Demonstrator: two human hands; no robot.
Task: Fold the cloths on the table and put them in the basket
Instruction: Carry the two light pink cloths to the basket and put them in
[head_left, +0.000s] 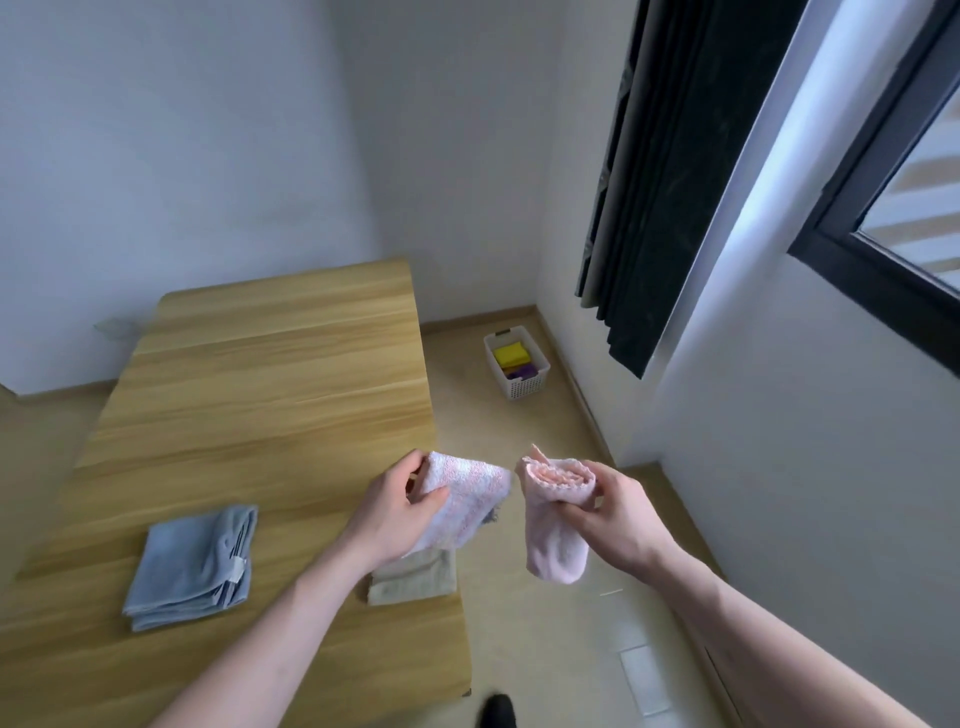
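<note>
Head view shows the left hand (397, 506) holding a folded white-and-pink fluffy cloth (465, 501), fingers and thumb curled round its near edge, above the right edge of the long light wooden table (270, 374). The right hand (613, 512) grips a folded pale pink terry cloth (553, 540) at its upper end, and the rest hangs down freely over the floor. The two cloths are close but apart.

Both cloths look light, soft and limp, not slippery and not fragile. I judge that a fold will open if only one corner is held, so it is better to pinch across the thick folded edge, all layers together.

On the table lie a folded light blue cloth (195, 558) and, partly under the left forearm, a folded beige cloth (415, 577) at the table edge. The small white perforated plastic basket (517, 364) stands on the beige floor (566, 623) in the corner, well apart from the table, with yellow and purple cloths already inside. A dark curtain (670, 182) hangs beside the dark-framed window (883, 218); the walls are plain white.
</note>
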